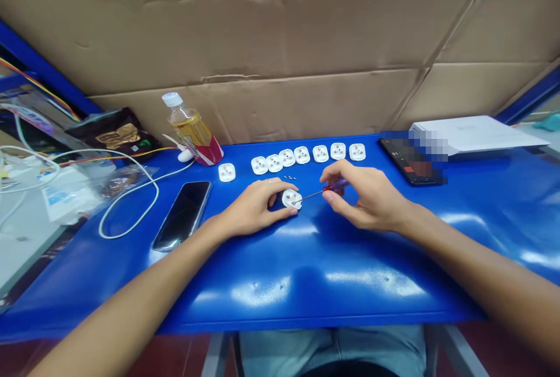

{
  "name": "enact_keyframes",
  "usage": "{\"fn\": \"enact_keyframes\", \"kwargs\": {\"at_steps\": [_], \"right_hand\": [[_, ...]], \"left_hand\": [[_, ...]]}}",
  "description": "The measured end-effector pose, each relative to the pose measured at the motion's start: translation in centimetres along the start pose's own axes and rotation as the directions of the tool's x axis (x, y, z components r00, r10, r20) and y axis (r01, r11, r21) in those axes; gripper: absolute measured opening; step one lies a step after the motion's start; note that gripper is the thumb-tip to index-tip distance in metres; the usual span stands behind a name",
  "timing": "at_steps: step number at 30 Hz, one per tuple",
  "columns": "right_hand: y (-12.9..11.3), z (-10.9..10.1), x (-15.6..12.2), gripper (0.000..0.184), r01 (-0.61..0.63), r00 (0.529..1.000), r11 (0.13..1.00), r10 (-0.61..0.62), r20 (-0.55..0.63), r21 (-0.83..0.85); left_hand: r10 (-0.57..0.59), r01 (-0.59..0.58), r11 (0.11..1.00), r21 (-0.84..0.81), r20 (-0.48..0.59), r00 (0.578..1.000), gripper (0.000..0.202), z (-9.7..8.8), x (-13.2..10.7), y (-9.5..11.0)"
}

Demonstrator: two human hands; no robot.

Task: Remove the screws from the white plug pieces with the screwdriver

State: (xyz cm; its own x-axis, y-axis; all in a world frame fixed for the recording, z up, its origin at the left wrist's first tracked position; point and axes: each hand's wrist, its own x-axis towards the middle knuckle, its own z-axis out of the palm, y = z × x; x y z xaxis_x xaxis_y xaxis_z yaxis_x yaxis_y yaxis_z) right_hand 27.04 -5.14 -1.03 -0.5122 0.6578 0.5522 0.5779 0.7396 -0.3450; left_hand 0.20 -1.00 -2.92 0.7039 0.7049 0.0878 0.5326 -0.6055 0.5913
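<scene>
Head view: left fingers [282,185] pinched around white plug [289,196]; right fingers [333,171] closed on screwdriver [327,188], tip between left fingers

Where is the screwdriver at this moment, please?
In the head view, the screwdriver is just right of centre, its handle in the right hand and its tip at the white piece in the left hand.

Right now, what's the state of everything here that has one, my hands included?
Left hand, closed on a white part
Right hand, gripping a screwdriver
Screwdriver, tip at the white part
Other white parts, lying flat
Small pieces, lying loose
Bottle, capped
Left phone, screen dark
Right phone, screen lit
White cable, looped
</scene>
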Motion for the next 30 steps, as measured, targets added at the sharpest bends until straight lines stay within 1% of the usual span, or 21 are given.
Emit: {"fn": "enact_keyframes", "kwargs": {"at_steps": [2, 3, 5, 7, 11, 17, 20, 25, 30], "right_hand": [[0.08, 0.04, -0.04, 0.004, -0.008, 1.000, 0.999, 0.008, -0.011, -0.033], [0.11, 0.07, -0.05, 0.005, 0.009, 1.000, 0.999, -0.010, -0.017, -0.034], [0.11, 0.11, -0.05, 0.014, 0.056, 0.998, 0.998, -0.056, -0.017, 0.001], [0.08, 0.13, -0.01, 0.019, 0.069, 0.998, 0.997, -0.069, -0.003, 0.025], [0.09, 0.11, 0.05, 0.008, 0.065, 0.998, 0.998, -0.065, 0.013, -0.004], [0.19, -0.55, -0.03, 0.017, 0.080, 0.996, 0.997, -0.080, -0.036, -0.016], [0.27, -0.80, -0.06, 0.016, 0.072, 0.997, 0.997, -0.072, -0.018, -0.008], [0.28, -0.60, -0.10, 0.016, 0.076, 0.997, 0.997, -0.076, 0.023, 0.001], [0.22, -0.50, -0.12, 0.016, 0.088, 0.996, 0.996, -0.088, 0.016, -0.002]], "left_hand": [[-0.002, 0.002, 1.000, 0.006, 0.001, 1.000, 0.046, 0.01, 0.00, 0.00], [-0.005, 0.005, 1.000, 0.008, 0.002, 1.000, 0.045, 0.00, 0.00, 0.01], [-0.011, 0.011, 1.000, 0.012, 0.008, 1.000, 0.043, -0.03, -0.01, 0.09], [-0.015, 0.015, 1.000, 0.015, 0.012, 1.000, 0.044, -0.09, 0.00, 0.19], [-0.014, 0.014, 1.000, 0.010, 0.019, 1.000, 0.045, -0.11, 0.00, 0.22], [0.008, -0.008, 1.000, -0.010, -0.003, 1.000, 0.047, 0.09, -0.01, -0.13], [0.010, -0.010, 1.000, -0.018, 0.001, 1.000, 0.048, 0.11, -0.01, -0.24], [0.023, -0.023, 1.000, -0.016, -0.003, 1.000, 0.048, 0.13, -0.04, -0.42], [0.038, -0.038, 0.999, -0.038, -0.004, 0.999, 0.048, 0.10, -0.11, -0.49]]}}
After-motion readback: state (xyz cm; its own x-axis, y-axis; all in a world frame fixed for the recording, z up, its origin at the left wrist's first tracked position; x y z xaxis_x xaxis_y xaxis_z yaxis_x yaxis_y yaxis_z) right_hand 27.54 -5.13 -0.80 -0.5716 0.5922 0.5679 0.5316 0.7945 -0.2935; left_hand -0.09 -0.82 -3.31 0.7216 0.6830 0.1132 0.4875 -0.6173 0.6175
